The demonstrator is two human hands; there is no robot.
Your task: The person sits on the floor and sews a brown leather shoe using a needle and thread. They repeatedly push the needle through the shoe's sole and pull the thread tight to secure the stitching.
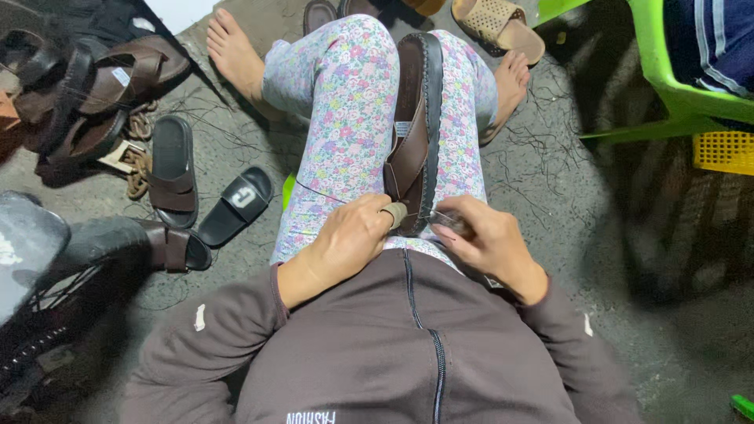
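Both hands curl closed at the brown sandal (414, 126) — left hand (345, 239) gripping its heel, right hand (487, 239) pinching thread.

This looks like an informal shoe-repair spot set on a rough concrete floor (565, 204). A heap of brown sandals (94, 94) lies at one side, black slides (173, 169) lie loose nearby, and cut threads (542, 149) litter the ground. A green plastic chair (667, 86) and a yellow crate (722, 151) stand beside it.

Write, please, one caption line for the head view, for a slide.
Seated person's left hand and right hand work at a brown sandal wedged between the knees; more sandals lie on the floor.
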